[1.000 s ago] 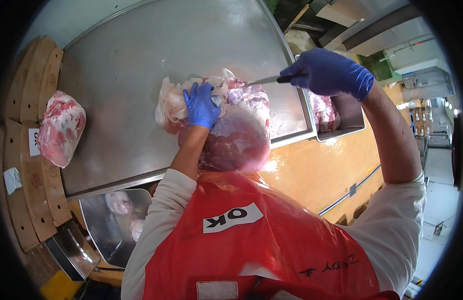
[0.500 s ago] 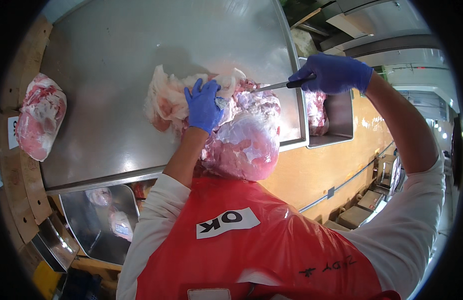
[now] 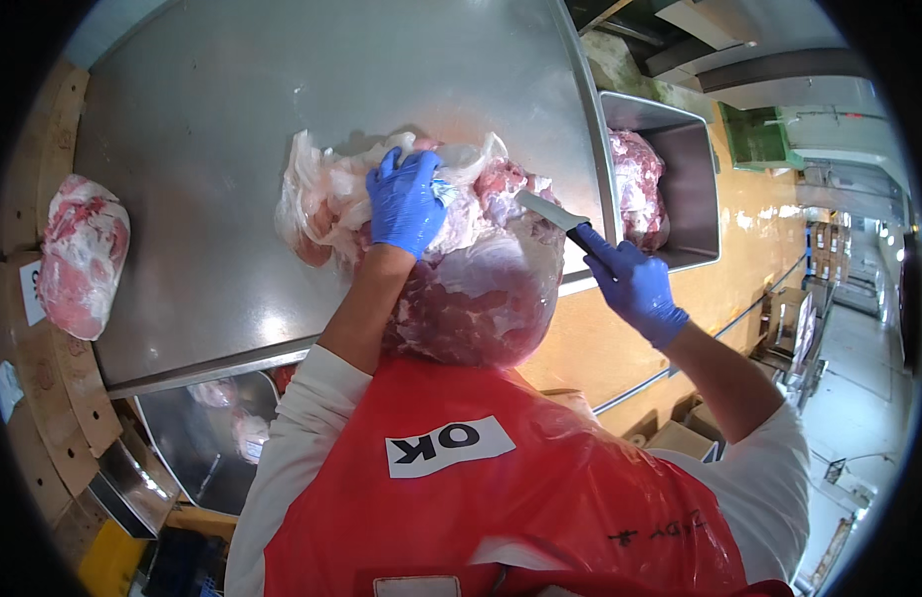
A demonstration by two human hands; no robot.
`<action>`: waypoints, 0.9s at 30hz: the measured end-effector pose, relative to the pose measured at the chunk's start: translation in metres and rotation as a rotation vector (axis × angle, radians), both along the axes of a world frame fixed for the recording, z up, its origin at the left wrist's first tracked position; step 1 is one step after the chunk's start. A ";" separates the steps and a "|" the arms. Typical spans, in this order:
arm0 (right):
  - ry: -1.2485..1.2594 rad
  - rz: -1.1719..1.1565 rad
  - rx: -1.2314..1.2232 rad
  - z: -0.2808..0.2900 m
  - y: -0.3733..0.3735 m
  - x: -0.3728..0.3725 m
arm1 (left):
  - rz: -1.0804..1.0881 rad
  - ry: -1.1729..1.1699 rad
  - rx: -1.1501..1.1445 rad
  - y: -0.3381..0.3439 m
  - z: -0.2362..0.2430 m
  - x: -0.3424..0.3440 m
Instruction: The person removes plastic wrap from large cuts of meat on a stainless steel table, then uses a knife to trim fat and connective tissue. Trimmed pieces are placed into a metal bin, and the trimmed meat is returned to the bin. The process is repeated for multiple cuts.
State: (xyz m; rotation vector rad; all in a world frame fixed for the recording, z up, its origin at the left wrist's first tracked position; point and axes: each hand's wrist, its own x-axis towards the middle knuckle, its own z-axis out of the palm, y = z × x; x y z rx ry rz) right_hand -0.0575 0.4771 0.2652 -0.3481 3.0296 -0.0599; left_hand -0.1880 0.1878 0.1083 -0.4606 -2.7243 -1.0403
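Note:
A large cut of raw meat [image 3: 471, 298] lies at the near edge of the steel table, against my red apron. Whitish fat and skin [image 3: 316, 204] spread out from its left side. My left hand [image 3: 405, 204], in a blue glove, presses on that fat with curled fingers, gripping a fold of it. In my right hand [image 3: 632, 284], also gloved in blue, is a knife [image 3: 552, 210] held by its dark handle. Its blade points left, over the pinkish upper right end of the meat; whether the tip touches is hard to tell.
The steel table [image 3: 212, 199] stretches far and left. Another piece of meat [image 3: 83, 254] rests at its left edge by cardboard [image 3: 58, 368]. A deep metal tub [image 3: 692, 189] with meat stands to the right. Below the near left edge sits a metal bin [image 3: 187, 453] with wrapped pieces.
My right hand has come down and nearer my body, turning the knife so the blade's flat side shows. The left hand stays on the fat, its fingers more curled.

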 end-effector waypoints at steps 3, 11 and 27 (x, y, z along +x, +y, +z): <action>0.089 -0.009 -0.062 -0.018 0.003 0.014 | -0.015 0.018 0.011 -0.004 0.004 -0.008; 0.190 -0.069 -0.223 -0.046 0.004 0.035 | -0.006 -0.037 -0.042 -0.012 0.017 -0.008; 0.295 -0.227 -0.455 -0.125 -0.010 0.071 | 0.133 -0.095 -0.017 -0.031 0.008 0.000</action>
